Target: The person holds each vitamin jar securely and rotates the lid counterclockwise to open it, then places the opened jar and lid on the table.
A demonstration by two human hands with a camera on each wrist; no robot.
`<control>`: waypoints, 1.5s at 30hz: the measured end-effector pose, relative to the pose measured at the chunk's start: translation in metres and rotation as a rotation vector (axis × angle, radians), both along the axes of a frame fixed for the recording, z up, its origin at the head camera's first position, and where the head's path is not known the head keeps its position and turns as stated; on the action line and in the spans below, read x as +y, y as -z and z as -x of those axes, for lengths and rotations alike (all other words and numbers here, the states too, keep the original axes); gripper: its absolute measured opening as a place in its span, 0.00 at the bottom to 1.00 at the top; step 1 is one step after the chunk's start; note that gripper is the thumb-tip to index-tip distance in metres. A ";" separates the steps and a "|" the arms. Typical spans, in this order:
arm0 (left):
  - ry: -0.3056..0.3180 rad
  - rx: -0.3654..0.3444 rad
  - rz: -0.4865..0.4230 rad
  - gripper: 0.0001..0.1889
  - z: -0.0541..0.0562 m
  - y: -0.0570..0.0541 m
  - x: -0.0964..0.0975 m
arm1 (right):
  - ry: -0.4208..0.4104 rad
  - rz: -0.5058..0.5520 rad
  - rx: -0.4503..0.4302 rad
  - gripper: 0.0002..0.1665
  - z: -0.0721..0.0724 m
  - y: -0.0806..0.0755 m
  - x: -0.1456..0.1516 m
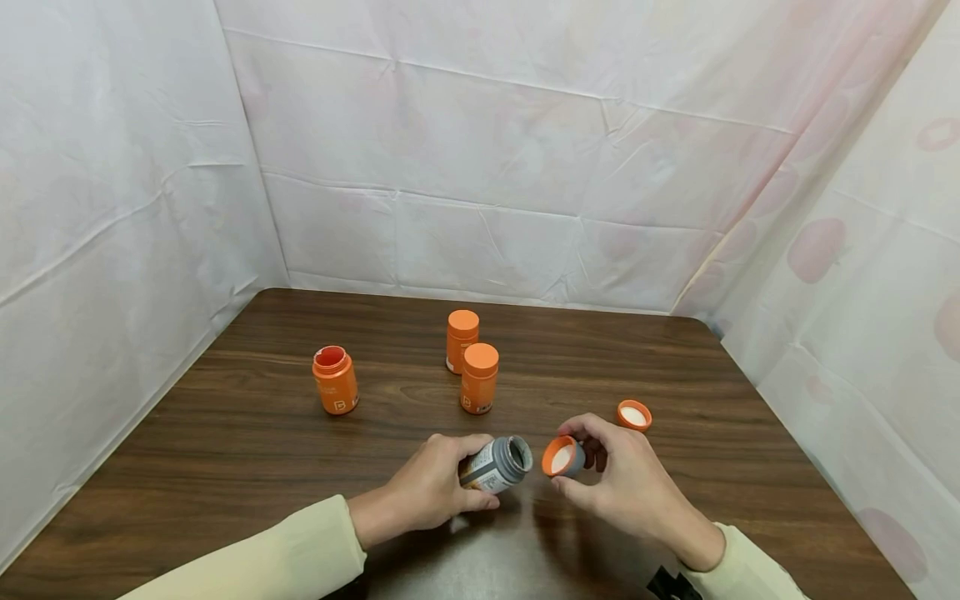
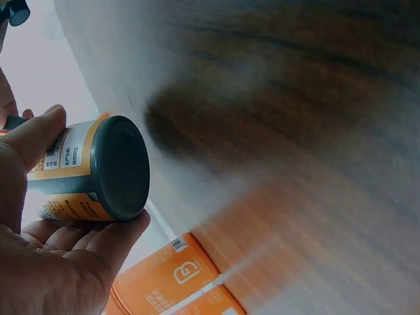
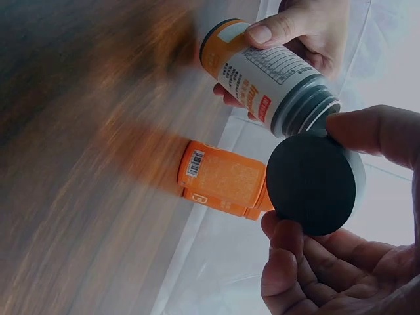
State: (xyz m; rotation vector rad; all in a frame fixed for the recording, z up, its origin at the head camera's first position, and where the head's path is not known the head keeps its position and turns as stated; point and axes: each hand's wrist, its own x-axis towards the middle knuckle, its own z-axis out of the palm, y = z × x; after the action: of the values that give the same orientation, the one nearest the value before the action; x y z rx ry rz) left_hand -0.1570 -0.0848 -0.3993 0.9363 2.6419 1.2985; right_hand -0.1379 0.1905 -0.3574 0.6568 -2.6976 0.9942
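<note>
My left hand (image 1: 431,487) grips a dark grey bottle (image 1: 489,468) with a white and orange label. The bottle is tilted, its uncapped mouth facing right. In the left wrist view the bottle's base (image 2: 125,167) shows beyond the thumb and fingers. Thumb and fingers of my right hand (image 1: 630,475) pinch a grey cap (image 1: 564,457) by its sides, just right of the mouth. Its orange rim and white liner face the bottle in the head view. The cap's flat grey top (image 3: 312,184) overlaps the bottle's neck in the right wrist view.
An uncapped orange bottle (image 1: 336,385) stands on the dark wooden table (image 1: 397,333), left. Two capped orange bottles, a rear one (image 1: 462,333) and a front one (image 1: 479,385), stand mid-table. An orange cap (image 1: 634,415) lies liner-up behind my right hand. White sheets (image 1: 480,150) surround the table.
</note>
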 end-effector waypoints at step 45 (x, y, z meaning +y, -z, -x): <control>-0.094 0.001 -0.044 0.29 -0.007 -0.003 -0.015 | 0.223 -0.100 -0.115 0.27 0.063 0.015 0.048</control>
State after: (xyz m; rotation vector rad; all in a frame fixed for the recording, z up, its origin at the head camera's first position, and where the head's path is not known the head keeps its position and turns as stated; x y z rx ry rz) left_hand -0.1502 -0.0997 -0.3962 0.8277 2.6986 1.3812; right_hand -0.2009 0.2389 -0.3720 0.3136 -2.8566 0.8710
